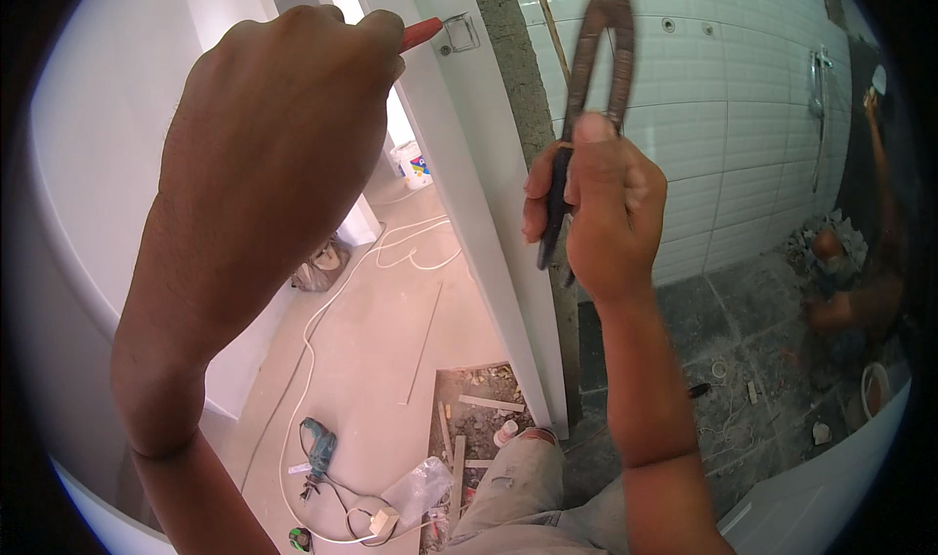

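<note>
My left hand (283, 115) is raised at the upper left, closed around a red stick-like tool (422, 34). Only the tool's tapered end shows past my fingers. That end sits beside a small rectangular outline (461, 33) on the white door frame (489, 164); whether it touches the frame I cannot tell. To the right, my right hand (611, 198) grips a pair of brown, worn pincers (589, 57) by the handles. The head of the pincers points up and is partly cut off by the top edge. A dark hole lies just below the outline.
A blue-green power tool (318, 446) and white cables (311, 340) lie on the pale floor. By my leg, wood strips (490, 404) lie in a rough floor patch. At the right, a person (860, 301) is low near a tiled wall (703, 115). A white bucket (412, 164) stands farther back.
</note>
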`<state>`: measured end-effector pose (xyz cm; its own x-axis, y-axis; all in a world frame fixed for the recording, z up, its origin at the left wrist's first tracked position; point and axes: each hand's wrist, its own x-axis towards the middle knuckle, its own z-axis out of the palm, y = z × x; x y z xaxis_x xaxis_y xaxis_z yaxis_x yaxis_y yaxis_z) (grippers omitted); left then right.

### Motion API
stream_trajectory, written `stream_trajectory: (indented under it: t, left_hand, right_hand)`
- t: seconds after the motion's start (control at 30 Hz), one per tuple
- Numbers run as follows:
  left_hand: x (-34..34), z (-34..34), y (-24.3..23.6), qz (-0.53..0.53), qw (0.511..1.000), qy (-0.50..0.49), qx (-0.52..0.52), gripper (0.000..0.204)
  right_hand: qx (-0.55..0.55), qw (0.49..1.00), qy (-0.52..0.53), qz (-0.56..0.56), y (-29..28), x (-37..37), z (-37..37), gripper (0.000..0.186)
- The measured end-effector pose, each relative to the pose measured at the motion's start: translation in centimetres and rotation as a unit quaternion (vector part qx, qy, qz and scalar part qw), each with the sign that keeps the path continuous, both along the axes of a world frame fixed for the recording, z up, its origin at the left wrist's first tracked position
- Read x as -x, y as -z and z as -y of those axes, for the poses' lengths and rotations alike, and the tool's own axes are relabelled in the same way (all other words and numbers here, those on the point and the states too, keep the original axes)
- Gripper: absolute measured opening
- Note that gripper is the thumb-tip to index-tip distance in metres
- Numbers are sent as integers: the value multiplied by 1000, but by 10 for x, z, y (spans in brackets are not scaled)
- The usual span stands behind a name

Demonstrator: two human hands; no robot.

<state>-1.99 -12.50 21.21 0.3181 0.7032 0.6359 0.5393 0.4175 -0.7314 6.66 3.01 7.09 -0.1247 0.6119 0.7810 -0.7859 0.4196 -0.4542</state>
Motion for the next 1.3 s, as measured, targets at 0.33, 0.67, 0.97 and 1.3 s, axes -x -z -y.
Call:
stream_trajectory:
  t: [0.33,0.67,0.97,1.3]
  left_hand:
    - [-3,0,-2,-10,1000,-1,7,14]
    - [-37,-4,6,69,996,-45,-23,17]
    - [-17,-1,-9,14,999,-22,19,18]
    - [-7,-5,14,53,994,-93,-32,35]
  right_hand:
    - [11,1000,-19,11,-1,3,-1,55]
    - [0,998,-45,34,2,0,-3,52]
    - [-1,988,-82,132,2,15,-6,53]
    - [52,985,-54,155,60,-26,9,53]
